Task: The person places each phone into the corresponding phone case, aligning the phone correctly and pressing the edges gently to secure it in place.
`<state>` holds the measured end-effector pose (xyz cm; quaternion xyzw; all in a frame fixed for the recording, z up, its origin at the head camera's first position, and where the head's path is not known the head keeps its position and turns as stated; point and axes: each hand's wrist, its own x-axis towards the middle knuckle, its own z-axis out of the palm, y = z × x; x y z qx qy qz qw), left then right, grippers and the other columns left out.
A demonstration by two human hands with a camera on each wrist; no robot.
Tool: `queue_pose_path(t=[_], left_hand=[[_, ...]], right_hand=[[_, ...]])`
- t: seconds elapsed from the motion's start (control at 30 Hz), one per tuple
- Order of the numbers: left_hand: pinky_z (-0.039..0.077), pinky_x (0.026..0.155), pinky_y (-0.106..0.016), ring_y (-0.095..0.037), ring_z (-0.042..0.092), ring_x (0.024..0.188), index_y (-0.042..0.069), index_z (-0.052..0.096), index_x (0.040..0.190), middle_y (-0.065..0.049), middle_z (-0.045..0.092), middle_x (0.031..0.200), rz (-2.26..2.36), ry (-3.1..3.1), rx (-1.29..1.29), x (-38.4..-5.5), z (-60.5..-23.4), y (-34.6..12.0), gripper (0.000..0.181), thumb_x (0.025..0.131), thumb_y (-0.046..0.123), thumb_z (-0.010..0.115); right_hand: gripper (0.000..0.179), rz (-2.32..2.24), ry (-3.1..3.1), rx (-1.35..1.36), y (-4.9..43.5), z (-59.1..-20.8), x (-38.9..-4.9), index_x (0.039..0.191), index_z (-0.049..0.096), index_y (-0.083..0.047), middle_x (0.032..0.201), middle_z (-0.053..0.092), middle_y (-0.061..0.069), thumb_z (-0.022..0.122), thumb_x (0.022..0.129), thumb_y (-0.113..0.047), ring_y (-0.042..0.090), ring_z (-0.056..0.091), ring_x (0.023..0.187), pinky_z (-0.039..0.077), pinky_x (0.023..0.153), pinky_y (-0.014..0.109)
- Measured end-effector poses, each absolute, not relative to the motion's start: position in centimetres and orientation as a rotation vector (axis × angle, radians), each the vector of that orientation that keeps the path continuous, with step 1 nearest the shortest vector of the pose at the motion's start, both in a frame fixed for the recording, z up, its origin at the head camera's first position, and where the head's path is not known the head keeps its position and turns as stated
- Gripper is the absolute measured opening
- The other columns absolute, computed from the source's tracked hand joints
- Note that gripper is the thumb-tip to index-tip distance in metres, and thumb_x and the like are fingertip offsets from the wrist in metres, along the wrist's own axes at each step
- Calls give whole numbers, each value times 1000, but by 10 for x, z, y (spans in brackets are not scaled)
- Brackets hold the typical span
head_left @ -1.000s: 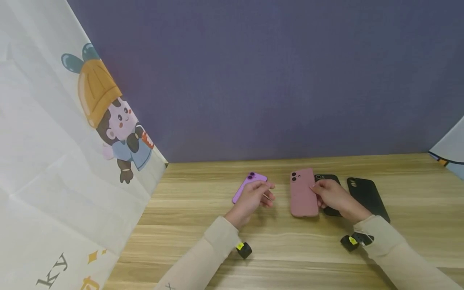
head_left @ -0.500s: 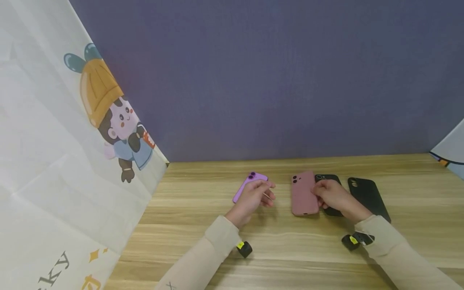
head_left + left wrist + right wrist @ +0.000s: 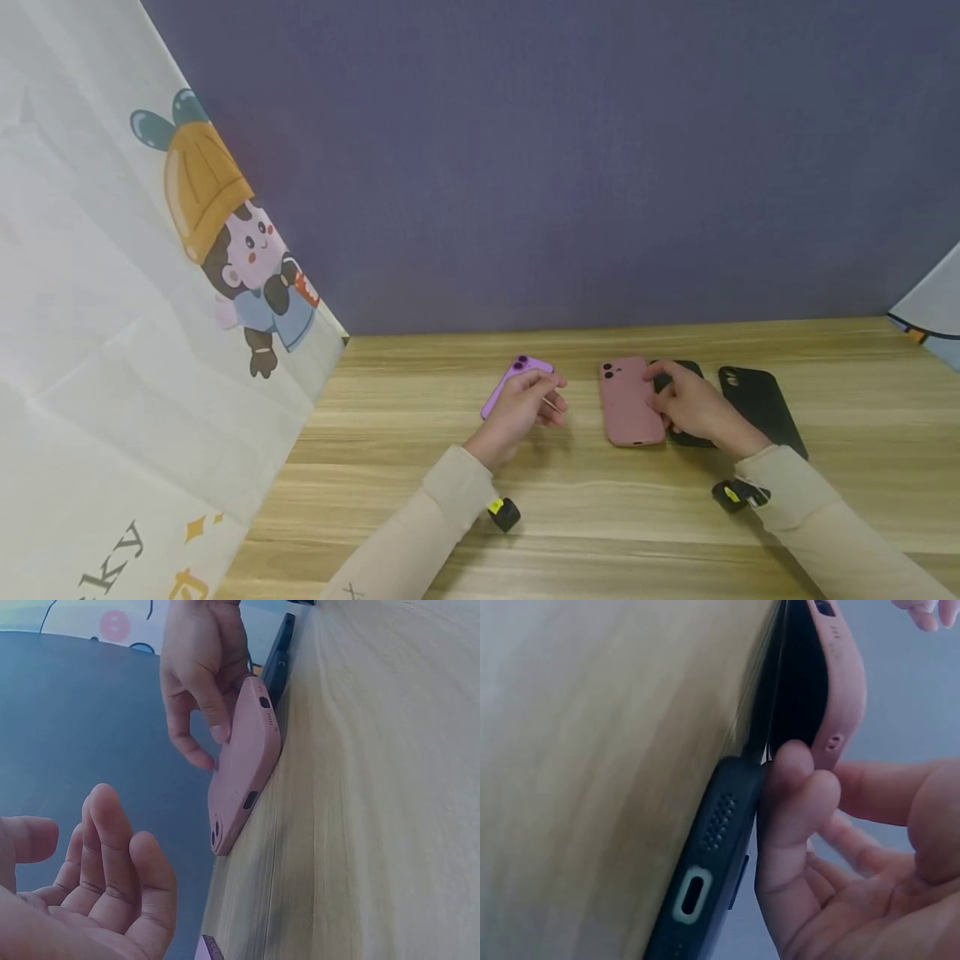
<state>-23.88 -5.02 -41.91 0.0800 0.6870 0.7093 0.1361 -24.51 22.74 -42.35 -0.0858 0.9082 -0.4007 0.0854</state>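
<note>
A phone in a pink case point(image 3: 627, 407) lies back up, its right edge tipped off the table. At that edge my right hand point(image 3: 693, 410) pinches it, thumb on the back and fingertips under the side; the index finger is lifted. The right wrist view shows its dark underside point(image 3: 801, 682). Partly hidden behind this hand is a phone in a black case point(image 3: 709, 859), end port facing the camera. My left hand point(image 3: 519, 410) hovers with loosely bent fingers, holding nothing, in front of a purple phone point(image 3: 497, 400) that it partly covers.
A black phone case point(image 3: 763, 408) with a camera cutout lies right of the right hand. Behind the wooden table point(image 3: 420, 375) stands a dark blue panel point(image 3: 555, 167). A white printed sheet point(image 3: 82, 275) slopes along the left side.
The pink-cased phone has come down lower and flatter toward the table. My right index finger has lifted off it and straightened. The left hand stays in place.
</note>
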Motion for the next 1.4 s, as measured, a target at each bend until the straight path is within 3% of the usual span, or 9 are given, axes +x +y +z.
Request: queue_pose_path(t=[0.2, 0.5, 0.63, 0.83, 1.03, 1.27, 1.4], left_hand=[[59, 69, -29, -11, 65, 64, -4, 64, 119, -3, 65, 80, 2048, 1994, 243, -239, -419, -50, 31, 107, 22, 51], [59, 70, -28, -12, 65, 66, 0, 65, 117, -3, 65, 81, 2027, 2008, 246, -237, -417, -51, 29, 107, 23, 51], [59, 70, -28, -12, 65, 65, 0, 65, 116, -3, 65, 81, 2028, 2006, 242, -237, -417, -51, 28, 107, 23, 51], [60, 72, -31, -12, 65, 64, 0, 65, 116, -3, 65, 80, 2034, 1997, 228, -238, -419, -50, 28, 107, 23, 52], [61, 75, -35, -12, 65, 64, -1, 65, 116, -3, 65, 80, 2042, 1990, 231, -239, -420, -50, 28, 107, 22, 52], [63, 77, -39, -12, 65, 63, -3, 64, 119, -3, 64, 80, 2040, 2012, 208, -240, -417, -53, 27, 106, 19, 55], [61, 73, -35, -13, 66, 64, 0, 65, 117, -3, 65, 80, 2017, 2065, 174, -243, -414, -58, 26, 104, 21, 59]], right_hand=[[25, -1029, 2812, -333, 225, -419, -241, 127, 60, -4, 77, 65, 5, 54, 104, -11, 18, 59, 66, 47, 56, 34], [31, -965, 2828, -359, 221, -412, -237, 129, 63, -1, 76, 67, 2, 56, 103, -16, 16, 57, 64, 44, 57, 33], [34, -898, 2868, -376, 220, -411, -237, 130, 64, 1, 83, 71, 5, 57, 101, -17, 16, 59, 66, 46, 60, 33], [32, -789, 2929, -404, 220, -413, -238, 124, 68, 0, 111, 72, 23, 60, 99, -17, 28, 69, 92, 56, 75, 47], [31, -820, 2899, -408, 223, -413, -240, 124, 68, 0, 110, 71, 21, 59, 99, -17, 26, 67, 90, 55, 74, 45], [35, -895, 2858, -385, 231, -410, -241, 131, 63, 3, 119, 69, 24, 56, 104, -18, 35, 68, 103, 57, 79, 48], [35, -888, 2865, -369, 235, -408, -243, 131, 62, 2, 118, 70, 23, 56, 105, -20, 29, 69, 95, 57, 76, 45]])
